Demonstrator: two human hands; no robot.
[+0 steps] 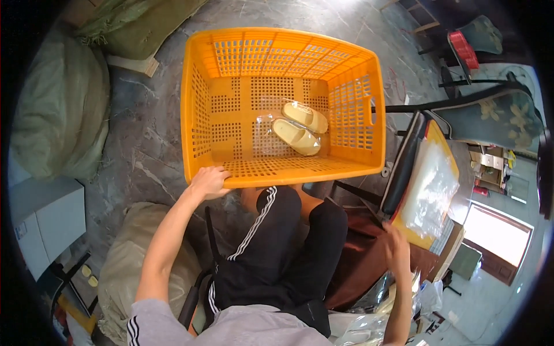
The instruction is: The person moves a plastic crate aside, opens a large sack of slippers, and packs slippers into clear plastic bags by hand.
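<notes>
In front of my knees stands an orange plastic crate [199,109] with perforated walls. A pair of pale yellow slippers [296,136] lies in the right part of its floor, in clear plastic wrapping. My left hand [209,183] grips the crate's near rim at the left corner, fingers curled over the edge. Off to my right, my right hand [397,249] has its fingers extended and nothing visible in it. It is beside a stack of clear plastic bags [428,187], close to the stack's near edge.
Large woven sacks [63,109] stand at the left, with a white carton [49,222] below them. Another sack [144,271] is by my left side. A patterned chair [490,115] stands at the right. Brown cloth [360,254] and clear packaging [363,328] are near my right arm.
</notes>
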